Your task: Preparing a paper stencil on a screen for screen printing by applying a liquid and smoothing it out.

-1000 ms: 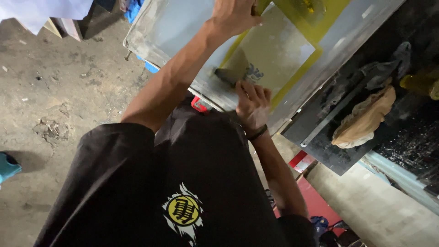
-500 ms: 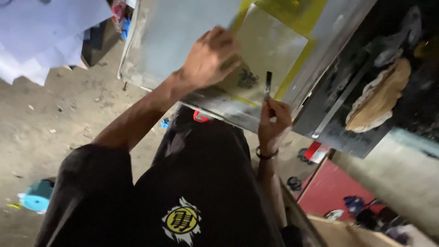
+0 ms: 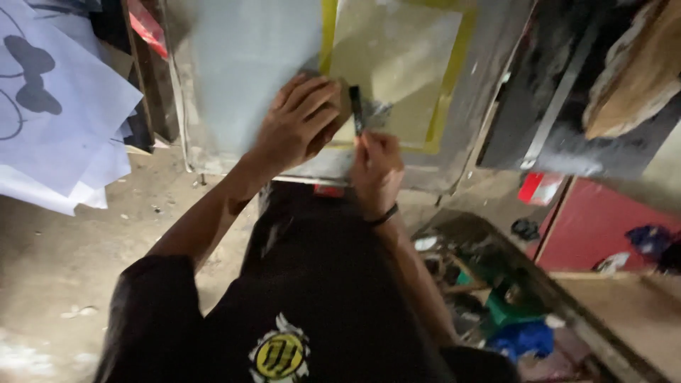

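Where yellow-bordered mesh screen in grey metal frame (image 3: 397,64) lies flat: slim black blade-like tool (image 3: 355,110) upright on mesh, clamped in right hand (image 3: 376,167) fingers. Left hand (image 3: 301,120) adjacent, fingers together, pressed flat on screen. White printed paper sheets (image 3: 50,106) well apart, leftward.

Framed screen (image 3: 397,64) on grey table (image 3: 248,71)

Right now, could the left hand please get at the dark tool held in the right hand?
Probably yes: the left hand lies flat on the screen frame right beside the dark tool that the right hand holds, with nothing between them.
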